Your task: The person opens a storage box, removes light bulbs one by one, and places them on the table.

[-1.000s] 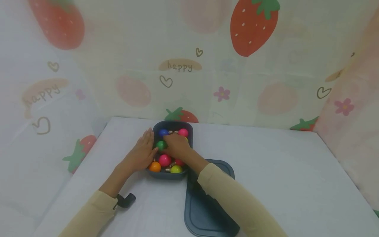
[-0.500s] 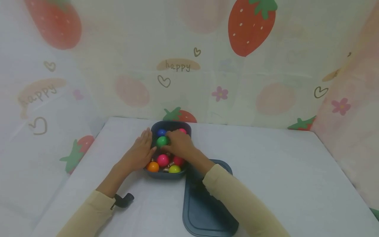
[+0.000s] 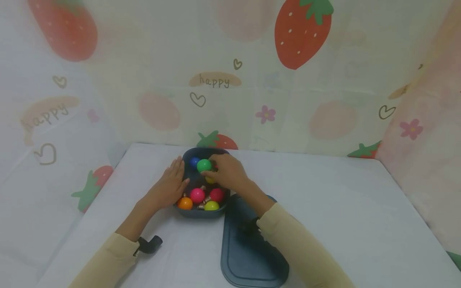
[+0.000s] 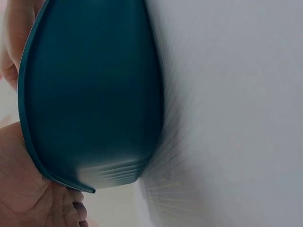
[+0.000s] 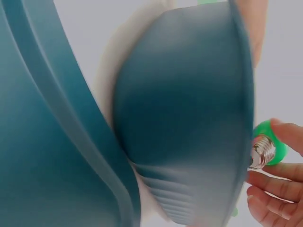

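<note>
My right hand (image 3: 228, 173) pinches a green light bulb (image 3: 204, 165) between thumb and fingers, over the far part of a dark blue-grey box (image 3: 201, 214). In the right wrist view the bulb's silver screw base (image 5: 262, 151) points toward the box rim. Flat and with fingers extended, my left hand (image 3: 169, 183) lies along the box's left wall. Inside the box are a blue bulb (image 3: 195, 162), a pink bulb (image 3: 197, 195), an orange bulb (image 3: 185, 203), a red bulb (image 3: 217, 195) and a yellow bulb (image 3: 211, 205). The right hand partly hides the box's far right corner.
A matching flat lid (image 3: 252, 260) lies on the white table (image 3: 345, 220) at the box's near right, partly under the right forearm. A black wrist-camera mount (image 3: 150, 244) sticks out from the left sleeve. A strawberry-print cloth (image 3: 288, 96) hangs behind.
The right hand, reaching into the box earlier, has moved up and slightly right with the green bulb. The left hand stays against the box wall; the head view shifts slightly.
</note>
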A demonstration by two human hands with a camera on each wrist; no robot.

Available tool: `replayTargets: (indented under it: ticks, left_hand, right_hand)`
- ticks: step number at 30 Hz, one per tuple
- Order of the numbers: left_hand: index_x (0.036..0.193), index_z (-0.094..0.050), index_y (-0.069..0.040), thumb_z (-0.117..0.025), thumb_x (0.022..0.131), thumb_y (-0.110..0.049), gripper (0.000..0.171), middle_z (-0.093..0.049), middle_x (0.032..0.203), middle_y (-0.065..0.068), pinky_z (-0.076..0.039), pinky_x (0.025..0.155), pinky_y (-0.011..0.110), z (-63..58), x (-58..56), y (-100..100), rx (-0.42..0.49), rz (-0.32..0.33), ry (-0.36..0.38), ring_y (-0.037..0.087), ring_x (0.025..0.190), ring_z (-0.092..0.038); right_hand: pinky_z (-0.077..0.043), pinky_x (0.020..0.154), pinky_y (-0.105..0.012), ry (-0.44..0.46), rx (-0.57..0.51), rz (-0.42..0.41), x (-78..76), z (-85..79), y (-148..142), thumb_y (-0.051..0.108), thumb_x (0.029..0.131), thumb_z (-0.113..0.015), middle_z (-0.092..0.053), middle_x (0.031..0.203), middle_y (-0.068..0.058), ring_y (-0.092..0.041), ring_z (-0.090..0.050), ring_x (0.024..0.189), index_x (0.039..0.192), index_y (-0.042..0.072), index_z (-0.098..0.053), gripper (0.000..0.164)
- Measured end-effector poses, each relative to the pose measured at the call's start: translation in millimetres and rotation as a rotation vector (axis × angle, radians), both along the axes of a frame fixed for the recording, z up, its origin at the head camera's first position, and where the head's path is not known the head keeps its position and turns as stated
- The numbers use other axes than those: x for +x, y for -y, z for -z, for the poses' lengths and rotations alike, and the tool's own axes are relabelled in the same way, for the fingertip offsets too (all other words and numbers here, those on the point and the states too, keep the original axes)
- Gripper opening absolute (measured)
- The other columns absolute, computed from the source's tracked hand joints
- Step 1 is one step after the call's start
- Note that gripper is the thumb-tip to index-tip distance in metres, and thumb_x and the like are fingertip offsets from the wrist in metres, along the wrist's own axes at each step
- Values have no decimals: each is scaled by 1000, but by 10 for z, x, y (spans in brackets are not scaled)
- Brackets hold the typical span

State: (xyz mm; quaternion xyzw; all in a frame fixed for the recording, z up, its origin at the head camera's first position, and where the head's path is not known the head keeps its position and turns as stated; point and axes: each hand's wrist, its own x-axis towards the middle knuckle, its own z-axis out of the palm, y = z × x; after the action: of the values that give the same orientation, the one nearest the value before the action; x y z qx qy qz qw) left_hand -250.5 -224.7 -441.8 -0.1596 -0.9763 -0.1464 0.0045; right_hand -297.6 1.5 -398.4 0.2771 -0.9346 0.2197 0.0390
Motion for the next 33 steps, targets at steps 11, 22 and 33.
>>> replayTargets:
  ticks: [11, 22, 33]
  left_hand:
    - [157, -13, 12, -42, 109, -28, 69, -4, 166, 28, -13, 120, 58, -9, -11, -6, -10, -4, -3, 45, 153, -6]
    - [156, -14, 13, -43, 109, -27, 69, -7, 166, 29, -14, 120, 58, 17, -24, -29, -17, -9, -16, 45, 153, -9]
    - [156, -13, 14, -43, 109, -29, 70, -7, 166, 30, -13, 121, 58, 73, -41, -3, 3, 9, -32, 45, 153, -7]
  right_hand:
    - [-55, 76, -32, 44, -112, 86, 75, -50, -307, 48, 89, -76, -71, 97, -3, -17, -60, 86, 118, 11, -70, 47]
    - [-57, 77, -39, 67, -212, 179, 107, -54, -693, 47, 91, -74, -74, 97, -3, -21, -65, 90, 110, 8, -74, 43]
    - [-54, 74, -41, 106, -261, 229, 34, 30, -1094, 48, 93, -71, -72, 89, -5, -23, -64, 84, 99, 7, -74, 42]
